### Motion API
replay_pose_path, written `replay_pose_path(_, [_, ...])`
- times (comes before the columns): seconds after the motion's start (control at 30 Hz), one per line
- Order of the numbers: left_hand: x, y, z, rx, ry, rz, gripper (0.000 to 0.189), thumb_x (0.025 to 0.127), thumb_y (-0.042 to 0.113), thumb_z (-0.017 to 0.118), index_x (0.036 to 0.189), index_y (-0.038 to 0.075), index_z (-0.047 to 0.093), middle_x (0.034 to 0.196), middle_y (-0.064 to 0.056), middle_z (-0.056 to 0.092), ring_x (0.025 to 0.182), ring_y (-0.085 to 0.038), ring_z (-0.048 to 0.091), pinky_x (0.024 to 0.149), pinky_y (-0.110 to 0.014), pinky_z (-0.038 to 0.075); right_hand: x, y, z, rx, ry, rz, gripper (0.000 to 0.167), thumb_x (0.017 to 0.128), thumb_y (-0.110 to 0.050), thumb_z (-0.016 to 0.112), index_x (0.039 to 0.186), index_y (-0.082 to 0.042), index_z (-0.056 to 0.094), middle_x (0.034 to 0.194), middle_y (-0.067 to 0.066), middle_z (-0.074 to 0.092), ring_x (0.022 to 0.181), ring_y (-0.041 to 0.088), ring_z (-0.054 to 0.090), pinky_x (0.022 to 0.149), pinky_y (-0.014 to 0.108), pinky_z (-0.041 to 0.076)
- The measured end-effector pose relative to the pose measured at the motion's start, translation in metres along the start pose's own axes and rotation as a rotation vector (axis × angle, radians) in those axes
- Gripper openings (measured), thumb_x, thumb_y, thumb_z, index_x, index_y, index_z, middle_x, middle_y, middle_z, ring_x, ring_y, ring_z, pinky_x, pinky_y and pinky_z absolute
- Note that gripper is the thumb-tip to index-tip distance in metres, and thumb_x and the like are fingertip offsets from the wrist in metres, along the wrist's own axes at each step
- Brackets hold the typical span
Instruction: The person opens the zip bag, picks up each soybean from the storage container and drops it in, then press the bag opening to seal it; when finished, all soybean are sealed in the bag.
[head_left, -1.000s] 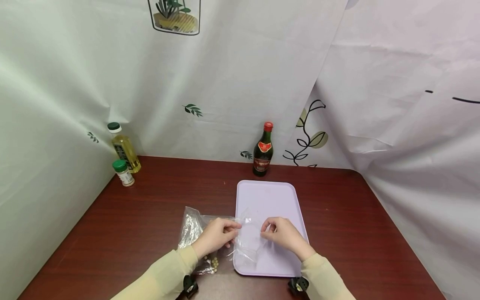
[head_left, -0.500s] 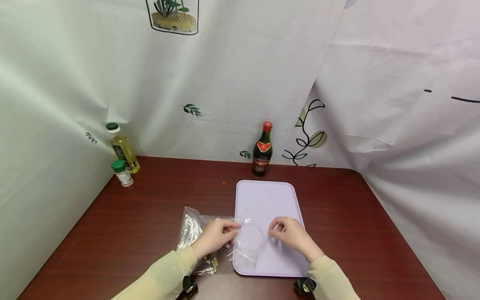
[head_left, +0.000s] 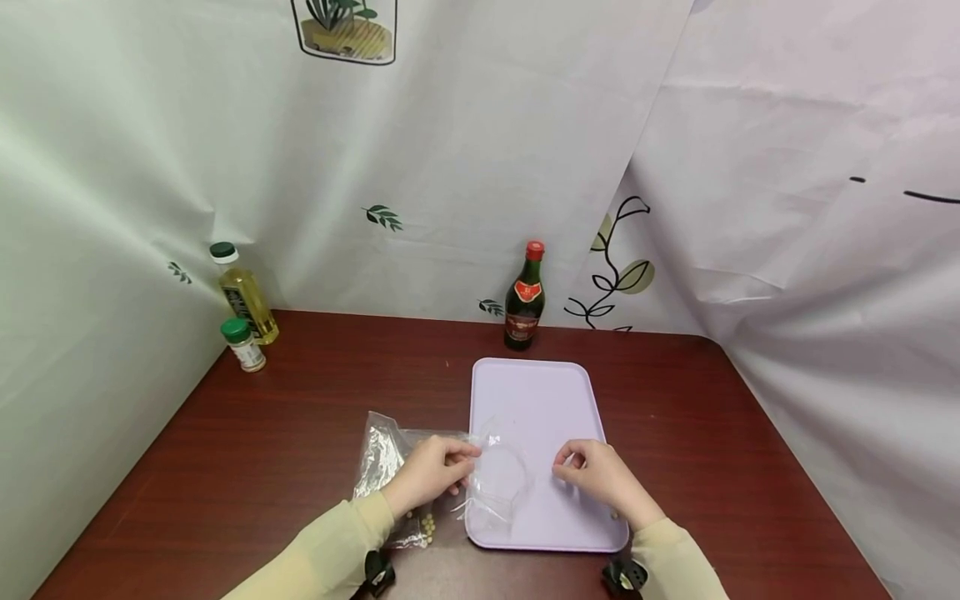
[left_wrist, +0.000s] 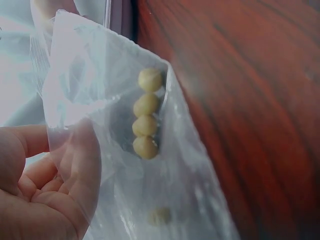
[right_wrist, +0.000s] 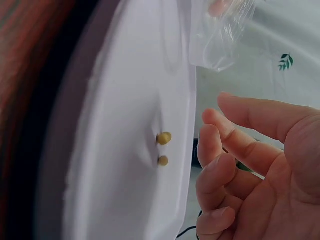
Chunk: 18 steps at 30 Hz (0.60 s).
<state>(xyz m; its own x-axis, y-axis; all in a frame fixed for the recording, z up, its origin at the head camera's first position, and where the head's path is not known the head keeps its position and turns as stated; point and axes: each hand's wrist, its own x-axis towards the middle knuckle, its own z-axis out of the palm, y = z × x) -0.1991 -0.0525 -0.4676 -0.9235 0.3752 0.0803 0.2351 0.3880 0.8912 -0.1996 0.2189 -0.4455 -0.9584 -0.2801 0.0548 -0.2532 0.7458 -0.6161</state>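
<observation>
My left hand [head_left: 431, 471] pinches a clear plastic bag [head_left: 382, 458], whose mouth lies over the left side of the lilac tray [head_left: 528, 396]. Several small round yellow beans [left_wrist: 146, 115] show through the film in the left wrist view, most lined up along a fold. My right hand [head_left: 600, 475] hovers above the tray's right side, fingers loosely bent. Nothing shows between its thumb and forefinger in the right wrist view. Two yellow beans [right_wrist: 164, 138] lie on the tray there, beside the fingers.
Behind the tray stands a dark green bottle [head_left: 524, 300] with a red cap. An oil bottle [head_left: 249, 296] and a green-lidded spice jar [head_left: 243, 346] are at the table's far left. Pale cloth [head_left: 450, 150] hangs around the red-brown table [head_left: 337, 375].
My right hand has moved right, away from the bag's mouth toward the tray's right edge. The left hand keeps its hold on the bag in the same place.
</observation>
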Motion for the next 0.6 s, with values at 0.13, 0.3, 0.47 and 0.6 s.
replay_pose_path(0.13, [0.000, 0.001, 0.000, -0.004, -0.003, 0.001, 0.022, 0.086, 0.000, 0.062, 0.106, -0.008, 0.067, 0.068, -0.008, 0.067, 0.049, -0.014, 0.058, 0.043, -0.025, 0.051, -0.005, 0.003, -0.002, 0.005, 0.004, 0.028, 0.010, 0.077, -0.015, 0.073, 0.072, -0.015, 0.064, 0.059, -0.007, 0.048, 0.050, 0.004, 0.041, 0.044, 0.021, 0.036])
replay_pose_path(0.3, [-0.001, 0.001, -0.001, 0.001, -0.003, -0.001, 0.022, 0.086, 0.001, 0.062, 0.106, -0.007, 0.067, 0.068, -0.008, 0.067, 0.048, -0.015, 0.058, 0.043, -0.026, 0.051, -0.012, 0.008, -0.004, 0.010, 0.008, 0.075, 0.010, 0.078, -0.014, 0.073, 0.073, -0.014, 0.064, 0.059, -0.005, 0.048, 0.050, 0.006, 0.042, 0.042, 0.022, 0.037])
replay_pose_path(0.47, [-0.002, 0.002, -0.001, 0.007, -0.001, -0.003, 0.023, 0.085, 0.001, 0.063, 0.106, -0.007, 0.068, 0.069, -0.008, 0.067, 0.047, -0.015, 0.058, 0.043, -0.027, 0.051, -0.019, 0.013, -0.007, 0.009, 0.011, 0.112, 0.009, 0.077, -0.011, 0.072, 0.074, -0.014, 0.064, 0.059, -0.005, 0.048, 0.044, 0.007, 0.043, 0.037, 0.023, 0.039])
replay_pose_path(0.6, [-0.002, 0.002, -0.002, 0.014, 0.001, -0.005, 0.023, 0.085, 0.001, 0.063, 0.106, -0.007, 0.068, 0.069, -0.008, 0.067, 0.047, -0.015, 0.058, 0.043, -0.027, 0.051, -0.024, 0.017, -0.008, 0.010, 0.010, 0.123, 0.009, 0.077, -0.011, 0.072, 0.074, -0.013, 0.063, 0.057, -0.005, 0.048, 0.041, 0.007, 0.044, 0.037, 0.023, 0.040])
